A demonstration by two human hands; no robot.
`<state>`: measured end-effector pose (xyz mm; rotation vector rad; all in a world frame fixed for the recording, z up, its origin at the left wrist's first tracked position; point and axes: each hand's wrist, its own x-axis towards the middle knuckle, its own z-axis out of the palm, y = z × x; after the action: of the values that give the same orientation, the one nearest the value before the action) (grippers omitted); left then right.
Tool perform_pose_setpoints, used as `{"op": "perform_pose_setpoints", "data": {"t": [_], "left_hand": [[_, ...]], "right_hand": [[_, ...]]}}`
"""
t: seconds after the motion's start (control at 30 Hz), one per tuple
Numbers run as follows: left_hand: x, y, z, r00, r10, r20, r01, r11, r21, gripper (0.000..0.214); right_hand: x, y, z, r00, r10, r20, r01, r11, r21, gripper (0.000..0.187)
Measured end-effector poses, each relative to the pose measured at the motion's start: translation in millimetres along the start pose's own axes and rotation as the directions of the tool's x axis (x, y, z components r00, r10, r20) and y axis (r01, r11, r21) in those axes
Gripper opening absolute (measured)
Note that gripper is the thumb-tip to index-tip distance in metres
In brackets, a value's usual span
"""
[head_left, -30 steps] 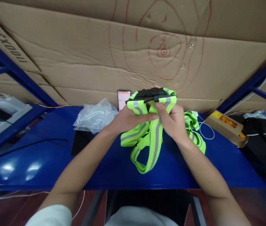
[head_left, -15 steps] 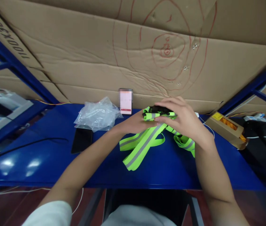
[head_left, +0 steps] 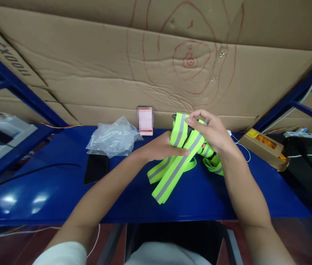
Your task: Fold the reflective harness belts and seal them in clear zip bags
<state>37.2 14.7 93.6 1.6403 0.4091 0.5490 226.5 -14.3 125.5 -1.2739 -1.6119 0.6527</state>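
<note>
A neon-yellow reflective strap harness [head_left: 172, 169] with grey stripes is bunched above the blue table [head_left: 48, 191]. My left hand [head_left: 158, 147] is closed on the folded straps from the left, thumb on top. My right hand [head_left: 211, 130] pinches the top of the fold, where a black buckle part peeks out behind the straps. The straps' loose ends hang down onto the table, and more of the harness lies under my right wrist.
A crumpled clear plastic bag [head_left: 113, 138] and a dark phone [head_left: 95, 168] lie to the left. A small phone [head_left: 145, 120] leans against the cardboard wall [head_left: 89, 73]. An open cardboard box [head_left: 265, 148] with orange contents and a white cable [head_left: 240, 145] sit at right.
The straps were held high, then lowered flat toward the table, and are now lifted and folded upright again. My right hand moved from covering the bundle to pinching its top.
</note>
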Motion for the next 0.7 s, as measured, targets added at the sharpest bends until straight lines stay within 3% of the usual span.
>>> {"op": "perform_pose_setpoints", "data": {"t": [0.07,0.2,0.33,0.47,0.6,0.7], "left_hand": [[-1.4,0.8,-0.8,0.999,0.046,0.02,-0.047,0.997,0.067,0.034],[-0.3,-2.8,-3.6,0.995,0.103,-0.014,-0.099,0.979,0.181,0.023],[1.4,-4.5,-5.1,0.992,0.126,-0.026,-0.119,0.977,0.18,0.02],[2.1,-6.1,-3.8,0.985,0.117,-0.127,-0.115,0.993,0.028,0.018],[4.6,-12.3,-0.5,0.978,-0.027,-0.206,-0.03,0.962,-0.27,0.023],[7.0,-16.7,2.9,0.978,-0.151,-0.143,0.064,0.874,-0.481,0.025]], "right_hand": [[2.5,5.2,-0.1,0.999,-0.017,0.038,0.017,1.0,0.008,0.034],[1.2,1.3,-1.2,0.962,-0.272,0.003,0.267,0.941,-0.209,0.024],[-9.5,-14.3,-2.8,0.913,-0.337,0.231,0.399,0.858,-0.323,0.028],[-15.5,-16.9,2.6,0.888,-0.306,0.344,0.429,0.821,-0.377,0.044],[-9.6,-7.5,10.4,0.914,-0.326,0.242,0.402,0.812,-0.423,0.044],[-3.6,-2.7,12.1,0.918,-0.367,0.152,0.396,0.815,-0.424,0.042]]}}
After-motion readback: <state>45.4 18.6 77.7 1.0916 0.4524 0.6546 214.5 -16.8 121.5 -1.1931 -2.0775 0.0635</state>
